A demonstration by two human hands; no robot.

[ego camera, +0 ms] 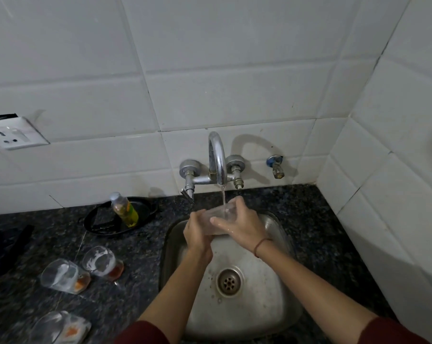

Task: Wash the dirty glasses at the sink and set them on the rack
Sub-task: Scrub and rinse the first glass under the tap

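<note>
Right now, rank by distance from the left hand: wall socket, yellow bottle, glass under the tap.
1. Glass under the tap, held by the left hand.
2. Yellow bottle, left, on the black tray.
3. Wall socket, far left, highest up.

Wall: white glazed tiles on the back and right sides, meeting in a corner at the right; grout lines dark in places.

Counter: dark speckled stone, running along the foot of both walls.

Socket: white plate, mounted on the tiles at far left, above the counter.

Tap: chrome, wall-mounted, arched spout between two round flanges; water running from the spout.

Valve: small, with a blue collar, on the wall right of the tap and apart from it.

Tray: black, oval, on the counter left of the tap.

Bottle: clear plastic, pale cap, yellow-green liquid inside, standing tilted in the tray.

Dark object: at the left edge of the counter; too blurred to identify.
</note>
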